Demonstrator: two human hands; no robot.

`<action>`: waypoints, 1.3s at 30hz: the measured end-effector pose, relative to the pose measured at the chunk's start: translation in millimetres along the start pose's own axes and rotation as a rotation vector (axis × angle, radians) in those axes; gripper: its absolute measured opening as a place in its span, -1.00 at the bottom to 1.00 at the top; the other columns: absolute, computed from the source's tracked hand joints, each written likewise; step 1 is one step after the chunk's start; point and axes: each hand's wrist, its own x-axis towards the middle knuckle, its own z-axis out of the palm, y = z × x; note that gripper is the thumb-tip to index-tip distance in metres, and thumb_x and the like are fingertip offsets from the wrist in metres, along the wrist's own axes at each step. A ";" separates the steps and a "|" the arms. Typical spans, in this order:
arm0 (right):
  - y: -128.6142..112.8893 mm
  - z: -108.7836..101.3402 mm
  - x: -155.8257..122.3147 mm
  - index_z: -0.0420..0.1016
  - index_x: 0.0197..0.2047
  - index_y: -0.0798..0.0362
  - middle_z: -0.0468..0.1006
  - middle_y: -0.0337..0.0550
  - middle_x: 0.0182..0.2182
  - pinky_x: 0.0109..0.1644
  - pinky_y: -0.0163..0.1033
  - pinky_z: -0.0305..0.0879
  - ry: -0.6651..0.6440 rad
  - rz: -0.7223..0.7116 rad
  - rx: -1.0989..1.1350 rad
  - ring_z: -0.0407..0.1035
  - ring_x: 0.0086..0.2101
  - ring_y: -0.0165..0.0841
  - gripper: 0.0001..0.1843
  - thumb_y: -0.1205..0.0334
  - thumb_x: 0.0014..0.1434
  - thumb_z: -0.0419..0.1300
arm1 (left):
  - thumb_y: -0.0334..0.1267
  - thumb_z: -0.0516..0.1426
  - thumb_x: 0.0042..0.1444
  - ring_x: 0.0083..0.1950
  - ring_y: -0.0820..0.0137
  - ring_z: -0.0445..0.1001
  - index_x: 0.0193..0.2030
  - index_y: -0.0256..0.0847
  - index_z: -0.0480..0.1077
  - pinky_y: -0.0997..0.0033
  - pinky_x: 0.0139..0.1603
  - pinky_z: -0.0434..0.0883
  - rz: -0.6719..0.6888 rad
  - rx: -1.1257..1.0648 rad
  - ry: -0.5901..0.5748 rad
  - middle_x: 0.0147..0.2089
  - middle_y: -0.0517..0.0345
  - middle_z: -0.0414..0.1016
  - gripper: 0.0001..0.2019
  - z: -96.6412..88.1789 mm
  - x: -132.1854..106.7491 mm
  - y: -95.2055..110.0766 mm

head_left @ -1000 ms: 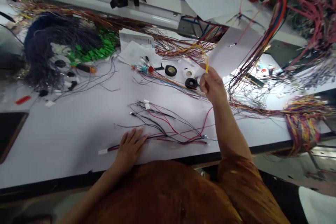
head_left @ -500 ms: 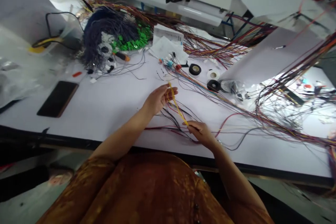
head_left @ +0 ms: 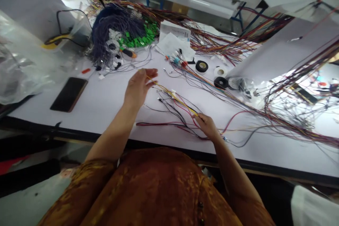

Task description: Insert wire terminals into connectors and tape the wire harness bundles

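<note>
Yellow wires [head_left: 172, 94] run stretched between my two hands above the white table. My left hand [head_left: 140, 84] holds their far end between thumb and fingers, the other fingers partly extended. Lower right, my right hand [head_left: 207, 124] is closed around the yellow wires at their other end. Beneath and beside them lie loose black wires [head_left: 174, 112] with small terminals at their tips. A bundle of red and black wires [head_left: 159, 124] passes along the near side of the table, under my right hand.
A phone [head_left: 69, 94] lies at the left. Behind are purple wires with green connectors [head_left: 143, 37], an orange-handled tool [head_left: 129, 53], papers [head_left: 174, 39] and tape rolls [head_left: 201, 66]. A long wire harness [head_left: 238, 103] crosses to the right. The table's dark edge [head_left: 106, 141] runs near my body.
My left hand has moved left and away from my right hand, drawing the yellow wires out straighter and longer. My right hand stays closed on them. The view has shifted slightly.
</note>
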 end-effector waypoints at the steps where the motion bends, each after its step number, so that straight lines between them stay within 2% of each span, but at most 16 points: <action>1: 1.7 -0.7 1.7 0.56 -0.34 -0.01 0.31 -0.31 -0.65 -0.54 -0.30 0.12 0.004 0.065 0.119 0.18 -0.61 -0.43 -0.70 -0.06 0.14 0.21 | -0.01 0.12 0.28 -0.05 0.41 0.54 -0.26 -0.22 0.49 0.38 -0.01 0.42 0.073 0.061 0.044 -0.13 0.07 0.59 -0.69 -3.9 -3.4 2.3; 3: 3.2 -3.0 6.2 0.50 -0.37 0.02 0.03 -0.45 -0.71 -0.63 -0.36 -0.13 0.039 0.158 0.395 -0.11 -0.69 -0.54 -0.63 -0.15 0.07 0.27 | -0.05 0.13 0.29 -0.15 0.48 0.50 -0.30 -0.23 0.51 0.44 -0.06 0.39 0.195 0.138 0.084 -0.22 0.11 0.58 -0.70 -10.6 -14.7 4.4; 4: 2.9 -4.6 8.9 0.46 -0.38 0.02 -0.03 -0.48 -0.69 -0.64 -0.37 -0.21 0.090 0.174 0.520 -0.19 -0.69 -0.56 -0.60 -0.17 0.04 0.29 | -0.07 0.13 0.29 -0.22 0.51 0.48 -0.31 -0.24 0.51 0.46 -0.11 0.38 0.223 0.130 0.078 -0.26 0.13 0.57 -0.70 -13.4 -22.1 3.9; 6: 1.2 -7.9 14.6 0.40 -0.38 0.01 0.00 -0.48 -0.66 -0.65 -0.38 -0.25 0.240 0.159 0.679 -0.21 -0.68 -0.58 -0.56 -0.20 -0.01 0.31 | -0.11 0.13 0.30 -0.34 0.55 0.42 -0.32 -0.27 0.52 0.48 -0.22 0.36 0.204 0.058 0.049 -0.30 0.13 0.55 -0.71 -18.6 -38.7 0.5; 8: -0.2 -10.7 19.1 0.34 -0.37 0.00 0.10 -0.45 -0.64 -0.65 -0.38 -0.26 0.363 0.141 0.745 -0.16 -0.68 -0.58 -0.56 -0.21 0.00 0.29 | -0.19 0.12 0.32 -0.39 0.57 0.41 -0.33 -0.29 0.50 0.49 -0.29 0.35 0.144 -0.014 0.063 -0.31 0.15 0.55 -0.74 -25.0 -53.7 -5.1; 10: -0.2 -12.6 20.7 0.31 -0.35 -0.01 0.17 -0.42 -0.63 -0.63 -0.38 -0.26 0.395 0.134 0.765 -0.13 -0.68 -0.58 -0.58 -0.19 0.04 0.26 | -0.26 0.08 0.35 -0.42 0.58 0.42 -0.30 -0.31 0.49 0.50 -0.33 0.36 0.063 -0.062 0.106 -0.36 0.18 0.54 -0.76 -33.1 -63.2 -11.0; 13: 1.8 -14.2 16.9 0.37 -0.30 0.01 0.19 -0.42 -0.60 -0.59 -0.38 -0.24 0.245 0.107 0.734 -0.11 -0.65 -0.58 -0.63 -0.12 0.08 0.27 | -0.28 -0.01 0.40 -0.47 0.59 0.43 -0.25 -0.33 0.46 0.53 -0.38 0.38 -0.044 -0.126 0.136 -0.46 0.22 0.50 -0.72 -45.6 -64.6 -16.4; 16: 2.2 -15.7 8.6 0.42 -0.26 0.03 0.15 -0.43 -0.57 -0.55 -0.37 -0.20 0.083 0.050 0.601 -0.10 -0.62 -0.58 -0.70 0.00 0.09 0.32 | -0.30 -0.05 0.42 -0.45 0.60 0.46 -0.22 -0.34 0.42 0.56 -0.36 0.43 -0.096 -0.168 0.141 -0.42 0.21 0.52 -0.72 -51.8 -56.0 -15.1; 22: -4.6 -15.5 -7.3 0.49 -0.23 0.06 0.14 -0.39 -0.53 -0.45 -0.35 -0.07 0.022 -0.028 0.170 -0.01 -0.52 -0.53 -0.77 0.09 0.14 0.31 | -0.34 -0.09 0.41 -0.47 0.56 0.49 -0.20 -0.40 0.44 0.57 -0.37 0.49 -0.179 -0.237 0.200 -0.41 0.10 0.57 -0.69 -42.4 -37.1 1.1; 24: -5.9 -14.4 -10.4 0.49 -0.20 0.07 0.12 -0.39 -0.53 -0.46 -0.33 -0.09 -0.007 -0.029 0.173 -0.03 -0.52 -0.53 -0.75 0.06 0.17 0.28 | -0.34 -0.08 0.41 -0.48 0.54 0.48 -0.21 -0.41 0.45 0.56 -0.37 0.51 -0.184 -0.261 0.224 -0.44 0.11 0.56 -0.69 -39.9 -32.1 4.1; 26: -6.2 -13.4 -12.0 0.48 -0.18 0.07 0.09 -0.39 -0.55 -0.49 -0.32 -0.16 -0.053 -0.021 0.278 -0.09 -0.55 -0.52 -0.69 -0.02 0.25 0.19 | -0.32 -0.07 0.40 -0.45 0.52 0.51 -0.17 -0.38 0.46 0.55 -0.38 0.51 -0.193 -0.272 0.233 -0.40 0.09 0.58 -0.70 -37.5 -30.1 2.7; 29: -5.5 -12.1 -11.8 0.46 -0.18 0.07 0.09 -0.39 -0.58 -0.50 -0.30 -0.18 -0.086 -0.045 0.413 -0.11 -0.58 -0.52 -0.64 -0.07 0.32 0.09 | -0.29 0.08 0.31 -0.39 0.48 0.55 -0.16 -0.29 0.49 0.53 -0.40 0.52 -0.302 -0.224 0.139 -0.27 0.09 0.60 -0.83 -25.6 -39.9 -8.9; 31: -4.2 -11.3 -10.2 0.47 -0.15 0.06 0.17 -0.37 -0.57 -0.50 -0.30 -0.16 -0.076 -0.055 0.441 -0.08 -0.58 -0.52 -0.66 -0.05 0.31 0.11 | -0.29 0.23 0.15 -0.39 0.48 0.55 -0.23 -0.27 0.51 0.53 -0.40 0.51 -0.463 -0.146 -0.022 -0.28 0.11 0.58 -0.90 -7.8 -56.2 -22.2; 34: -1.5 -10.5 -7.8 0.46 -0.08 0.05 0.35 -0.31 -0.49 -0.50 -0.31 -0.15 -0.060 -0.049 0.485 -0.02 -0.58 -0.53 -0.69 -0.01 0.29 0.14 | -0.21 0.34 0.00 -0.39 0.47 0.54 -0.22 -0.28 0.51 0.48 -0.35 0.52 -0.696 -0.057 -0.316 -0.29 0.11 0.57 -0.76 30.3 -85.0 -44.6; 37: -0.4 -11.0 -7.6 0.45 -0.11 0.03 0.43 -0.29 -0.44 -0.50 -0.33 -0.10 -0.070 -0.052 0.489 0.03 -0.57 -0.54 -0.72 0.01 0.27 0.17 | -0.12 0.36 -0.04 -0.38 0.47 0.53 -0.23 -0.29 0.51 0.45 -0.33 0.52 -0.739 -0.030 -0.419 -0.30 0.11 0.57 -0.68 66.2 -102.1 -61.5; 39: -1.3 -11.7 -8.9 0.44 -0.16 0.04 0.43 -0.30 -0.45 -0.51 -0.34 -0.07 -0.076 -0.052 0.468 0.04 -0.58 -0.55 -0.73 0.00 0.24 0.20 | -0.06 0.33 -0.01 -0.40 0.47 0.52 -0.30 -0.32 0.51 0.46 -0.35 0.50 -0.730 -0.017 -0.450 -0.35 0.09 0.57 -0.68 81.4 -104.3 -67.3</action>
